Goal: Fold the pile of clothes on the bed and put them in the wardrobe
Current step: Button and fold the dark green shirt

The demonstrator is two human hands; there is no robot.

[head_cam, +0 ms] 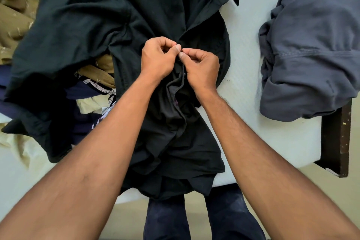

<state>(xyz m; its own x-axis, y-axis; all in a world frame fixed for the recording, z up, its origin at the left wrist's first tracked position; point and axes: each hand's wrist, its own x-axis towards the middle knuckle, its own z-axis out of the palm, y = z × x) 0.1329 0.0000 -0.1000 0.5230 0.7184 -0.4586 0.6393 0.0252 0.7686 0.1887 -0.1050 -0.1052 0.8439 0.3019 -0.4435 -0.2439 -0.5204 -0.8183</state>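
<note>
My left hand (157, 58) and right hand (200, 68) pinch the placket of a black shirt (93, 17) spread front-up on the bed (245, 76), beside the unfolded pile (97, 80). Soft, limp cloth; best taken at shoulder seams, I judge.

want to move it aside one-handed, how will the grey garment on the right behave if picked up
Probably floppy: the grey garment lies in soft rumpled folds on the bed, so it should sag and unfold from one grip. Likely heavyish for cloth; its fabric and stitched seam look thick.
</note>
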